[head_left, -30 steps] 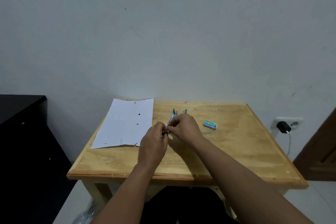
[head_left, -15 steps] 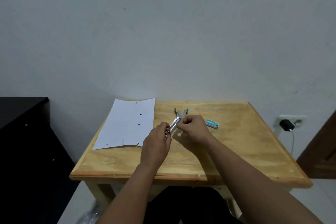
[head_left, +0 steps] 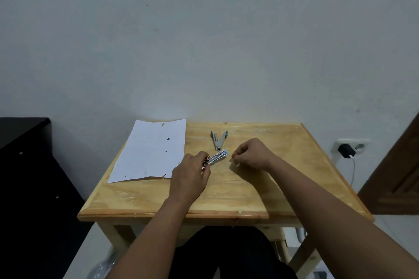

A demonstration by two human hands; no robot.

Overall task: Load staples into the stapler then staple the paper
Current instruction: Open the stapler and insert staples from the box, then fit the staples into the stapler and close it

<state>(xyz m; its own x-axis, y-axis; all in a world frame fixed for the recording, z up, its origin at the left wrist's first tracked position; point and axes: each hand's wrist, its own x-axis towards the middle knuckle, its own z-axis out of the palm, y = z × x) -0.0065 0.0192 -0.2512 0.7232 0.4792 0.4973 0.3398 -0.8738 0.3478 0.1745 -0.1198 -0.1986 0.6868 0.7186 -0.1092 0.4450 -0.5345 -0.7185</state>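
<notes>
A small wooden table [head_left: 249,190] stands against a plain pale wall [head_left: 204,41], a wall socket [head_left: 350,146] at right. A white paper [head_left: 149,152] lies at its back left; an opened stapler [head_left: 218,139] lies mid-back. The left hand [head_left: 189,176] pinches a small staple box [head_left: 217,157] just before the stapler. The right hand [head_left: 251,154] rests beside it, fingers curled; whether it holds anything is unclear
</notes>
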